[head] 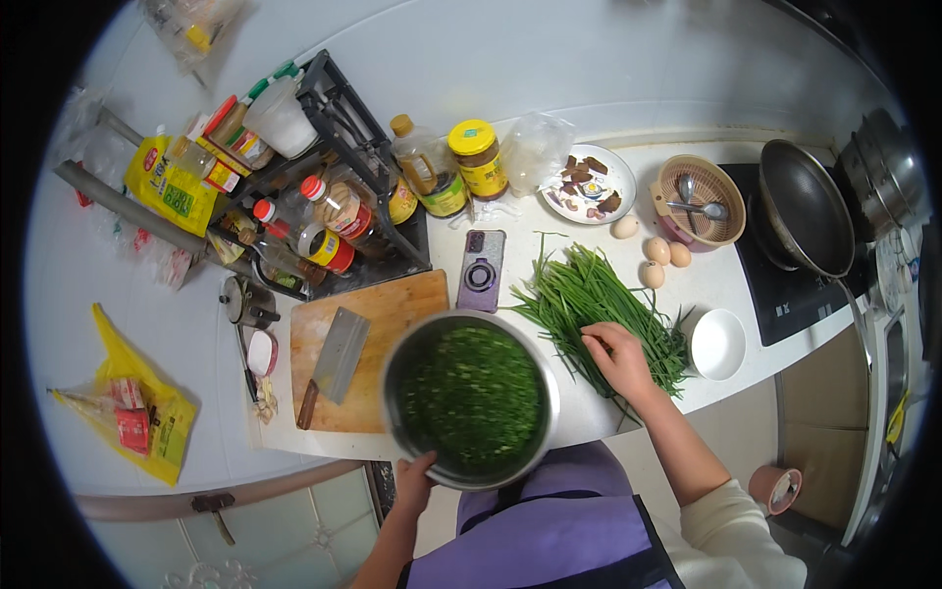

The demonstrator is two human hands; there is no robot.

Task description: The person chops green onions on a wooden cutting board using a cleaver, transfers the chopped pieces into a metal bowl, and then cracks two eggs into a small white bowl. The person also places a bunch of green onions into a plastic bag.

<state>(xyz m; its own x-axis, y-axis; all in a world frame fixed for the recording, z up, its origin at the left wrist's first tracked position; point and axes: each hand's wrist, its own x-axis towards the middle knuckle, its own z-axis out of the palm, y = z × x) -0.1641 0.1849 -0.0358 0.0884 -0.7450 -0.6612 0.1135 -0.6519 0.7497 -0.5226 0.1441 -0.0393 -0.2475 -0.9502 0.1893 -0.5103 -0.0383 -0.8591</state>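
My left hand (416, 482) grips the rim of a round stainless-steel bowl (543, 442), which is raised near the counter's front edge. Chopped green leaves (475, 390) fill much of it and look blurred. My right hand (620, 358) rests at a heap of long green chives (589, 287) on the counter, fingers curled; whether it holds any stalks I cannot tell. Left of the bowl, a cleaver (344, 357) lies on a wooden cutting board (412, 294). A phone (480, 291) in a case with a ring lies behind the bowl.
A white bowl (717, 344), several eggs (659, 251), a plate with dark pieces (625, 177) and a basket with spoons (670, 173) stand to the right. Further right, a frying pan (806, 206) sits on a black cooktop (780, 313). A bottle rack (408, 243) stands back left.
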